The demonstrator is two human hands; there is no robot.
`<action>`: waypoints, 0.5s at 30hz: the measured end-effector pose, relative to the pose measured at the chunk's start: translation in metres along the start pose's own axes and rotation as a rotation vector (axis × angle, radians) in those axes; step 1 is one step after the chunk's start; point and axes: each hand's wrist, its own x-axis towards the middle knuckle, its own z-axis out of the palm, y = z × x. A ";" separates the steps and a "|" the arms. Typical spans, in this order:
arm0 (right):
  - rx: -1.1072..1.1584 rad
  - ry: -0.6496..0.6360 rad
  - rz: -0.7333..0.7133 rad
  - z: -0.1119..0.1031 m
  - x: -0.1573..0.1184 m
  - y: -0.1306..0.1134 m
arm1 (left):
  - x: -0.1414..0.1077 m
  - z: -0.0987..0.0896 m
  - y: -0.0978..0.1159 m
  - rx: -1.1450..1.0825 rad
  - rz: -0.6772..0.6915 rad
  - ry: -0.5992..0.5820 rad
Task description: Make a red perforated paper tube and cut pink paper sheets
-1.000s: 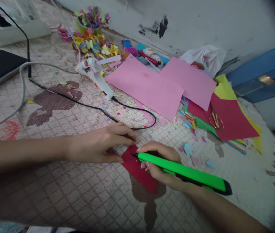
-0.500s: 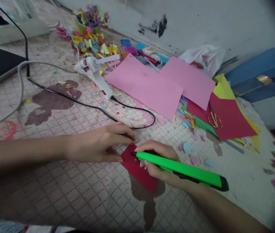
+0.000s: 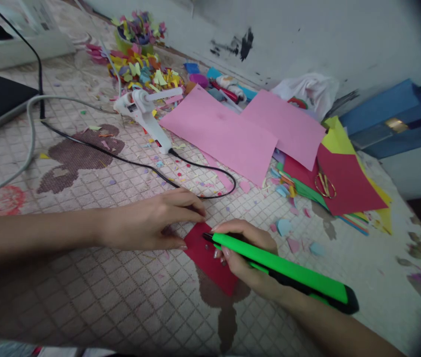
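A small red paper (image 3: 212,265) lies on the patterned tablecloth between my hands. My left hand (image 3: 154,218) rests at its upper left, thumb and fingers spread apart with their tips at the paper's edges. In my right hand (image 3: 253,253) is a bright green pen-shaped tool (image 3: 288,263) with a black tip and black rear end, gripped like a pen. Its tip points left over the upper part of the paper; whether it touches, I cannot tell. A tiny shiny dot sits just below the tip.
A white glue gun (image 3: 147,119) trails a black cord toward my left hand. Beyond lie pink sheets (image 3: 221,134), gold-handled scissors (image 3: 325,186) on red paper, and colourful paper scraps (image 3: 139,69). A black device (image 3: 0,104) is at left, a blue bag (image 3: 392,119) at right.
The green tool's rear end has swung lower and to the right, and its tip has shifted slightly right. The left hand and the red paper stay nearly in place.
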 end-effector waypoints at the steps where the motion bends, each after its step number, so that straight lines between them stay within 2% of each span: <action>1: -0.018 -0.010 -0.008 0.000 -0.001 0.002 | 0.000 0.000 0.000 -0.001 0.000 -0.002; 15: -0.126 -0.009 -0.104 0.001 0.007 -0.006 | 0.002 -0.001 0.001 0.018 0.003 -0.005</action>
